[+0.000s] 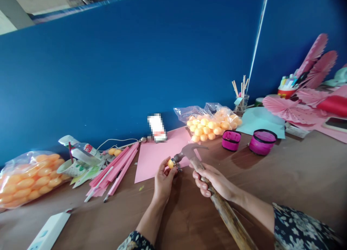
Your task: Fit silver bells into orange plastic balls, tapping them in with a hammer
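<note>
Yellow ball [171, 163] sits in left hand [163, 183], hammer [222, 208] in right hand [215, 181].

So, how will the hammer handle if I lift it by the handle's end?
The hammer will probably feel front-heavy, since its head looks like metal. The handle should stay stiff, as it looks like thick wood. Laid down, it may rock, given the curved claw.

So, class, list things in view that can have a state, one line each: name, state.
Left hand: closed on yellow ball
Right hand: gripping hammer by handle
Hammer: held, head beside ball; contact unclear
Left bag: bulging with orange pieces
Back bag: holding orange balls
Magenta containers: open-topped
Front pink fan: spread open
Bottle: tilted
</note>
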`<state>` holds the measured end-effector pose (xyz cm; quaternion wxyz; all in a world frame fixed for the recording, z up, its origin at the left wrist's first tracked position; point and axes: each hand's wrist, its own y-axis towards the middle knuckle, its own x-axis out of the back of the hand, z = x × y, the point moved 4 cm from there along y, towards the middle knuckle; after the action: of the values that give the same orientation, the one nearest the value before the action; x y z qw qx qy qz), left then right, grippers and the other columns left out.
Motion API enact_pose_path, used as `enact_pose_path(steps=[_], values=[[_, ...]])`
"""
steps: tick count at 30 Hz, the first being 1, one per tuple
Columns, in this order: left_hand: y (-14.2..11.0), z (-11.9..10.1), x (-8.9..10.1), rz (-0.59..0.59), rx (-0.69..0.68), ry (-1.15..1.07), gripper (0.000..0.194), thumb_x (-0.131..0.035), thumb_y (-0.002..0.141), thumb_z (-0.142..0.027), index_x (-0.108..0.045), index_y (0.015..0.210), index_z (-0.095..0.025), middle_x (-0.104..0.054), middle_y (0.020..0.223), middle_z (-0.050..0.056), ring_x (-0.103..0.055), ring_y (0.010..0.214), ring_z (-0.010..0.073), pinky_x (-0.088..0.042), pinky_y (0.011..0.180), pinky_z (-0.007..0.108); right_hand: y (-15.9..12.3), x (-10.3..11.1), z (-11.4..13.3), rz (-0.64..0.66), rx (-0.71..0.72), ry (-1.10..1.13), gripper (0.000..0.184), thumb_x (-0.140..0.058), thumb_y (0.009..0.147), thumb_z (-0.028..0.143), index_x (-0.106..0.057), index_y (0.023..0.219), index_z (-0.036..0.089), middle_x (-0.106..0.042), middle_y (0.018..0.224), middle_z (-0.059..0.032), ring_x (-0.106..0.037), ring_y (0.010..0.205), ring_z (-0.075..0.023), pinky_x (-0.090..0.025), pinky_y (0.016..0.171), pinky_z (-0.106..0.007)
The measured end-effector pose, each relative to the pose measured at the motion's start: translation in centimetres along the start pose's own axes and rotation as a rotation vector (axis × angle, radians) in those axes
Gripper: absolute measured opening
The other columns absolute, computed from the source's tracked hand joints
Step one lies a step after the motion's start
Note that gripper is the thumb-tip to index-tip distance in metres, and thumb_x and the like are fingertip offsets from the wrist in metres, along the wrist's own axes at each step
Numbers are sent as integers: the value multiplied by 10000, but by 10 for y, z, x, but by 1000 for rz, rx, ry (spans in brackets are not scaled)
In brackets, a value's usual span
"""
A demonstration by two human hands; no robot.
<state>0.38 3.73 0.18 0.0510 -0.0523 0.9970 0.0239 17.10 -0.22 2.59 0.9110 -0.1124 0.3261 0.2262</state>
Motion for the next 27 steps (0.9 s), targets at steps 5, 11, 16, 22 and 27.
enact_pose_path(steps=[5, 11, 16, 22, 27], values=[[-1, -1, -2, 7, 14, -48, 562, -619, 705, -321, -440, 1226, -206, -622, 980, 61, -615, 798, 142, -475, 789, 318, 0, 1, 0, -5, 10, 5, 138, -500, 812, 323, -448, 818, 195, -417, 648, 46, -324, 425, -32, -282, 359, -154], [-1, 1, 0, 22, 3, -9, 589, -653, 675, -274, -445, 1222, -209, -602, 1059, 84, -599, 891, 179, -445, 850, 371, 0, 1, -3, -7, 10, 10, 130, -500, 813, 317, -445, 800, 200, -423, 677, 41, -336, 434, -33, -287, 357, -157], [1, 2, 4, -52, -18, -29, 501, -663, 664, -270, -500, 1131, -192, -593, 1075, 88, -604, 882, 168, -450, 839, 351, 0, 2, -1, -4, 8, -5, 142, -509, 806, 326, -455, 826, 196, -426, 656, 42, -328, 423, -35, -283, 358, -165], [1, 2, 2, -23, -15, -15, 508, -675, 651, -269, -514, 1125, -179, -608, 1062, 87, -588, 930, 185, -433, 854, 342, 0, 0, -3, 5, -11, 14, 145, -517, 802, 321, -440, 835, 203, -428, 713, 35, -340, 441, -29, -285, 357, -150], [2, 2, 4, -60, -3, -102, 512, -675, 658, -278, -508, 1132, -177, -600, 1086, 96, -581, 954, 177, -420, 872, 332, 0, 1, -2, -12, 15, 8, 156, -524, 798, 327, -433, 814, 201, -432, 714, 34, -332, 434, -28, -290, 354, -152]])
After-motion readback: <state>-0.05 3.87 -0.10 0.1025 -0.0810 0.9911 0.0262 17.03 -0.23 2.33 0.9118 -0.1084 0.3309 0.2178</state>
